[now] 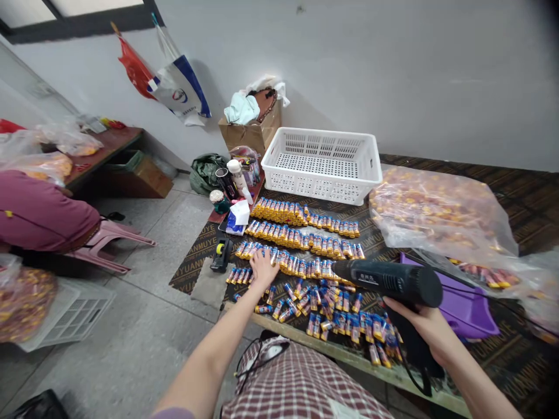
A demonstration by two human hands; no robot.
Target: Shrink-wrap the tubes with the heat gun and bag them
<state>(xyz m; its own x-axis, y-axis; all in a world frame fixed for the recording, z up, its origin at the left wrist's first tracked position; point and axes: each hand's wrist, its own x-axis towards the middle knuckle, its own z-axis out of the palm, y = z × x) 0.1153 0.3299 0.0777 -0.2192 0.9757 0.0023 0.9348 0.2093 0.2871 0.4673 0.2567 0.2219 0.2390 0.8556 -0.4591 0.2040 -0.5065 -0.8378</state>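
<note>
My right hand (425, 329) is wrapped round the handle of a black hair dryer (384, 280), whose nozzle points left along a row of small tubes (301, 265) with blue and yellow ends. Over the left part of that row, my left hand (264, 270) rests with its fingers spread, touching the tubes. Two further rows (290, 234) of the same tubes stand behind, packed side by side. A loose heap of tubes (332, 305) lies nearer to me, along the table's front edge. Whether any tube sits under my left palm is hidden.
Behind the rows stands a white plastic crate (323, 189). A large clear bag (441, 212) of tubes and a purple tray (463, 308) are on the right. At left are a tape dispenser (221, 255) and bottles (236, 171). A person (43, 212) sits farther left.
</note>
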